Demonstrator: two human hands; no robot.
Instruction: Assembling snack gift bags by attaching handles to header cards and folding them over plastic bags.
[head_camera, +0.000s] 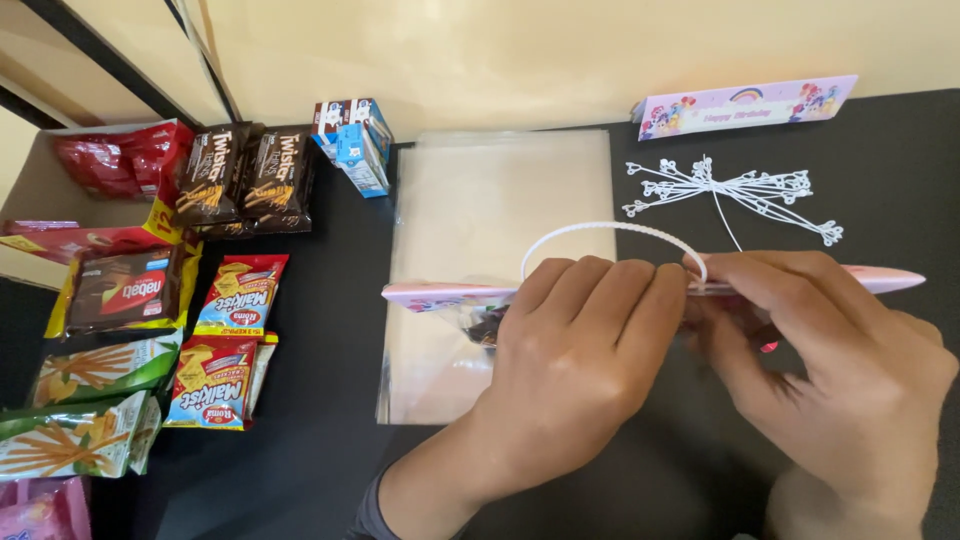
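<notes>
My left hand (570, 360) and my right hand (830, 370) both pinch the top of a clear goodie bag closed by a pink folded card header (440, 294) that runs from left to right across the middle. A white plastic loop handle (610, 229) arches above the header between my hands. The bag's contents are mostly hidden under my hands; a dark snack shows by my left fingers. A stack of clear plastic bags (500, 200) lies flat beneath and behind.
Loose white plastic handles (740, 195) lie at the back right beside another pink card header (745, 105). Snack packs fill the left: dark wafer packs (245, 175), small milk cartons (355, 140), red-yellow biscuit packs (235, 295), green stick-snack boxes (90, 370), a cardboard box (40, 190). Black tabletop (320, 440).
</notes>
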